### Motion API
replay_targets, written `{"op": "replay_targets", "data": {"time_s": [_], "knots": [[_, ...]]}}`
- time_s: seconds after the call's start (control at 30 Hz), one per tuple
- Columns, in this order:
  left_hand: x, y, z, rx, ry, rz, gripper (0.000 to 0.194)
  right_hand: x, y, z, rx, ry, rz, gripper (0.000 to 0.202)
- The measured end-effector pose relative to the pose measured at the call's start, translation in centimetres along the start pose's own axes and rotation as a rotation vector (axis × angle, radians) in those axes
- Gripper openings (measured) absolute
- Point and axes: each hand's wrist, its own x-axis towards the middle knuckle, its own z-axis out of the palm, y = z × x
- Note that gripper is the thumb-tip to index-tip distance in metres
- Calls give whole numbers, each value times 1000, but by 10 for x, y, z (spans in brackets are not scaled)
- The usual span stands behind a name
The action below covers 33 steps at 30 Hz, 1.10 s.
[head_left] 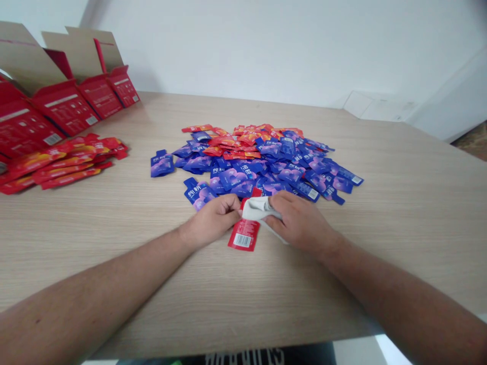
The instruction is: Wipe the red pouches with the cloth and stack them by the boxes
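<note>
Head view: red packet [249, 229] lies barcode side up, between the two hands. Left hand [215, 218]: thumb and forefinger pinch its left edge. Right hand [299, 220]: fingers curled round a bunched white cloth [255, 207], which lies across the packet's upper part, hiding it. Right fingertips partly buried in cloth; packet's small print illegible. Both forearms cut off by frame.
</note>
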Motion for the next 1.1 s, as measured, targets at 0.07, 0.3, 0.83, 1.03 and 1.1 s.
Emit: {"op": "replay_targets", "data": {"time_s": [0.07,0.3,0.83,1.03,1.1], "knots": [[0,0,0,0,-10,0,17,-2,-6,0,24,-87,-134,14],[0,-1,0,-10,0,0,19,-1,-1,0,1,20,35,19],[-2,3,1,-24,-17,-16,18,-3,-9,-2,4,-115,-170,14],[-1,2,2,-35,-1,-15,18,-1,0,-1,-13,-10,29,19],[-1,1,2,-18,-3,-21,18,-1,-1,-1,-8,-10,23,17]]}}
